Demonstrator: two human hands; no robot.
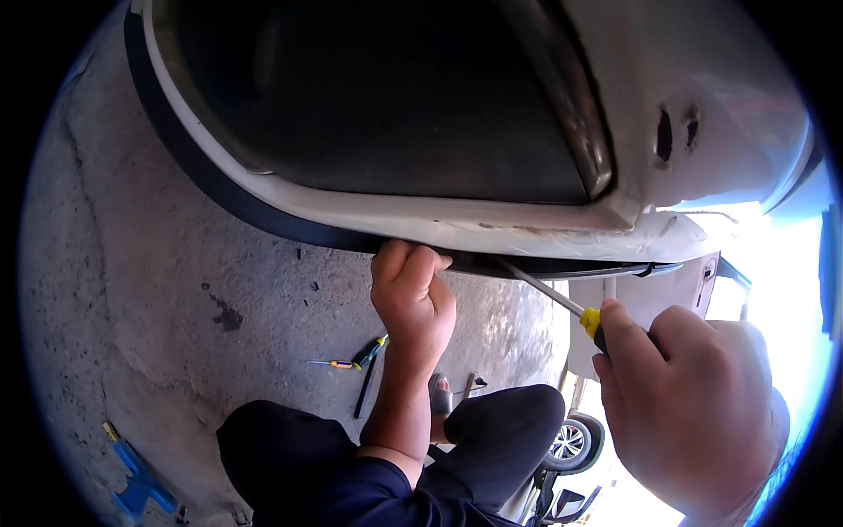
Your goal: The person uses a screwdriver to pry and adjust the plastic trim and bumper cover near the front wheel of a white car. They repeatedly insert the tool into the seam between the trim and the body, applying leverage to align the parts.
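A white car panel [378,204] spans the upper view, with a long black trim strip [202,180] along its lower edge. To the right, the strip stands apart from the panel, leaving a dark gap. My left hand [411,292] is closed on the strip's edge near the middle, fingers curled at the top. In my right hand [689,408] is a screwdriver [555,295] with a yellow and black handle, gripped in a fist. Its long metal shaft slants up and left into the gap, so its tip is hidden.
On the concrete floor [176,307] lie a small orange-handled screwdriver [341,364], a green-and-yellow-handled tool [369,351] and a thin black bar [363,393]. A blue gun-shaped tool [140,483] lies at lower left. Another vehicle's wheel [569,443] shows at lower right.
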